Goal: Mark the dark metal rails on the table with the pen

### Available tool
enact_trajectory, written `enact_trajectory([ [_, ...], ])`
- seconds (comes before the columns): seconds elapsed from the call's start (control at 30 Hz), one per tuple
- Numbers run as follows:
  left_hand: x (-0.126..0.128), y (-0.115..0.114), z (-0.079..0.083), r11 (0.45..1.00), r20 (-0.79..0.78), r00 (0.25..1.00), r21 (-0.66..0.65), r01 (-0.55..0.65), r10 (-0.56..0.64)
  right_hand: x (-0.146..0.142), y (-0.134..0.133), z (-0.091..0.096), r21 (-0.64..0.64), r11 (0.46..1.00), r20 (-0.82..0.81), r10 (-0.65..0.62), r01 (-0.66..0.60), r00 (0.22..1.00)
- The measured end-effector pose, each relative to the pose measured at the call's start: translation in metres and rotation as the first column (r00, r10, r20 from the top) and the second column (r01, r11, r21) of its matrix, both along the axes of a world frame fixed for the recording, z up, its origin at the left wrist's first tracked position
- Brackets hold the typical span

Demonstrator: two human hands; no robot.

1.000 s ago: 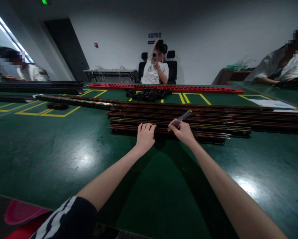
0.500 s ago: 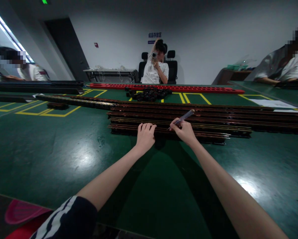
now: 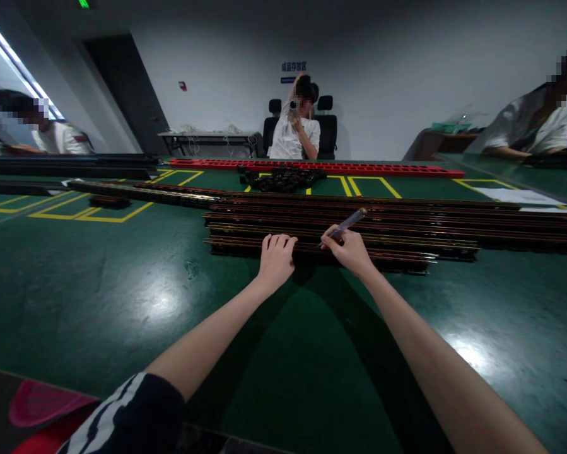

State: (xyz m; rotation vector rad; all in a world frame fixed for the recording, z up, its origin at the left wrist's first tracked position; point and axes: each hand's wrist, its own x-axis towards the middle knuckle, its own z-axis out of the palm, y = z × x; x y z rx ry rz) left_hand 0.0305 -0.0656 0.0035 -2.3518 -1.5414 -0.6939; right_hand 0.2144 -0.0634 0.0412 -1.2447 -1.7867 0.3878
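A long flat stack of dark brown strips (image 3: 406, 230) lies across the green table (image 3: 122, 296). My left hand (image 3: 276, 258) rests on the stack's near edge, fingers curled over the nearest strip. My right hand (image 3: 349, 251) pinches a thin translucent pen-like tool (image 3: 347, 222), whose tip points down at the strips between the two hands.
A long red rail (image 3: 311, 167) and a heap of small black parts (image 3: 280, 180) lie farther back. More dark strips (image 3: 136, 192) reach to the left. Yellow lines mark the table. A person sits in a chair (image 3: 295, 129) opposite; other people sit at far left and far right. Papers (image 3: 514, 197) lie at right.
My right hand and the tool shifted slightly, first a little right, then back left. My left hand has stayed in place.
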Motion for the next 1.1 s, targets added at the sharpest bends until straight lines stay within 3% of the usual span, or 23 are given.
enact_trajectory([
  [1.1, 0.0008, -0.0014, 0.0004, 1.000, -0.001, 1.000, 0.017, -0.022, 0.022, 0.0040, -0.0009, 0.0000, -0.001, 1.000, -0.018, 0.010, -0.010, 1.000],
])
